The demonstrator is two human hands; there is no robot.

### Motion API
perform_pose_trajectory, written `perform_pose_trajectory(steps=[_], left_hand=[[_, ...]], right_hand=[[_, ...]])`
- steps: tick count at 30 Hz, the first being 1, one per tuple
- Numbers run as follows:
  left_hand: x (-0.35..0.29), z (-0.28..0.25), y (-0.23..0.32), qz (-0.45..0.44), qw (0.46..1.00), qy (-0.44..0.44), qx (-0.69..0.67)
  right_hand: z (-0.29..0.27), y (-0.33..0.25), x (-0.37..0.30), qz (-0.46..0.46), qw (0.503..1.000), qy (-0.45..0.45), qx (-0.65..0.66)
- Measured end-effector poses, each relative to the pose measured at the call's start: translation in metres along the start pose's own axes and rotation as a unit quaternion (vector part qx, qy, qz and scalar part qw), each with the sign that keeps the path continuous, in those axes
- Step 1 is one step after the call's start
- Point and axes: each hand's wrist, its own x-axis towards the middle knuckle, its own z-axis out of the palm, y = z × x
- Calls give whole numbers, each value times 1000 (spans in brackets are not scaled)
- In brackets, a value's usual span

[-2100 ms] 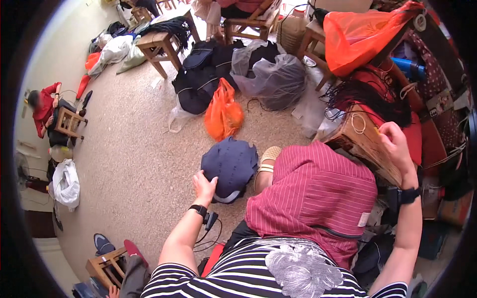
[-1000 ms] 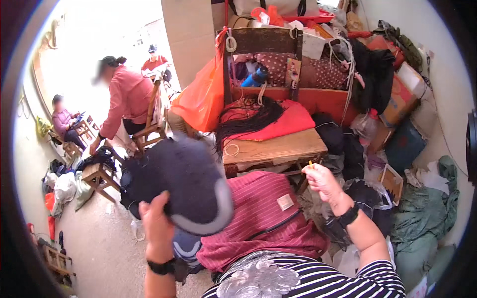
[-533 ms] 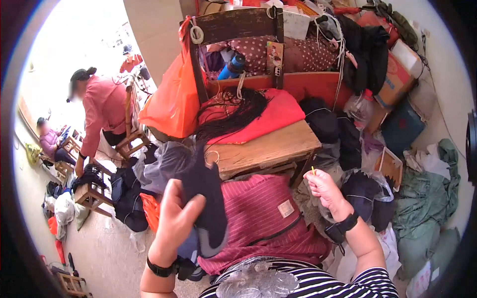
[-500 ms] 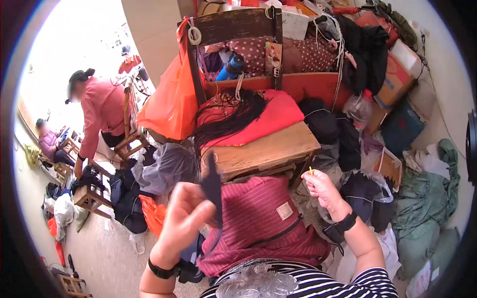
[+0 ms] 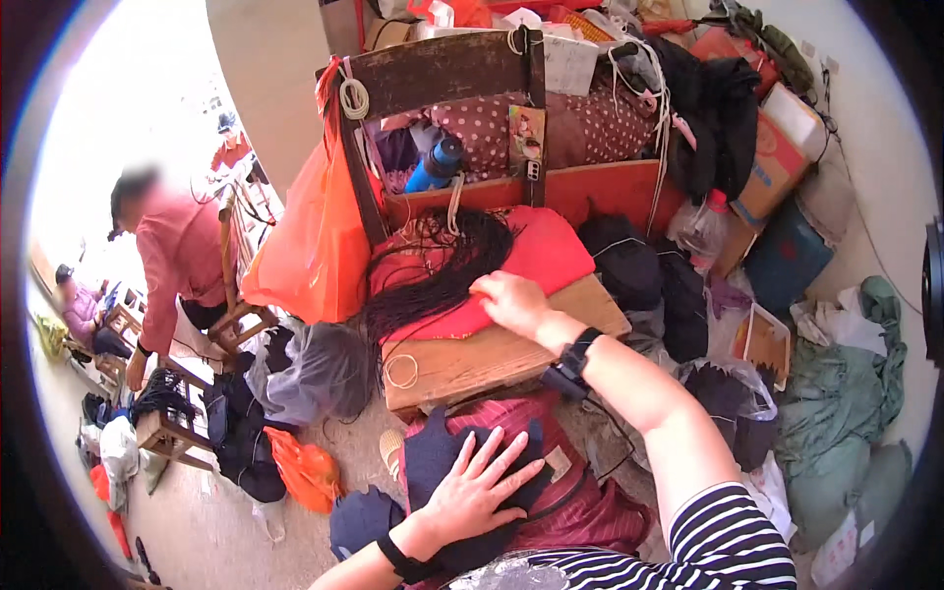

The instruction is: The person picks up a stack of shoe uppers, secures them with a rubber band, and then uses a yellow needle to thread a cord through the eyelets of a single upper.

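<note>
Navy fabric piece [image 5: 433, 457] lies on the lap, over the maroon striped apron [image 5: 590, 516], flat under the left hand [image 5: 457, 506], fingers spread wide. Black cord bundle [image 5: 442, 275] is on red cloth [image 5: 556, 246] on the wooden chair seat [image 5: 462, 374], long axis upper right to lower left, just left of the nearer right hand [image 5: 516, 303]; fingers curled, can't tell if gripping.

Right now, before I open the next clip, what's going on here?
The person's left hand lies spread on a dark blue cloth piece, over the maroon striped cloth on the lap. The right hand is at the black cords on a red cloth atop a wooden seat; whether it grips any is unclear. A co-worker leans toward a stool.
</note>
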Motion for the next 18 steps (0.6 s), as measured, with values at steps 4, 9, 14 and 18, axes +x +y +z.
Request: perform_pose_trajectory(steps=[4,9,14,18], left_hand=[[-8,-3,-8,-4,999,6,-31],[-14,-13,-27,1,968,101,-230],[-10,-30,-43,-92,917,203,-331],[1,-26,-59,-129,886,226,-383]], right_hand=[[24,0,14,-54,988,-89,-110],[20,1,14,-82,983,-120,-116],[-14,6,14,-78,957,-263,-93],[-20,4,21,-62,950,-295,-78]])
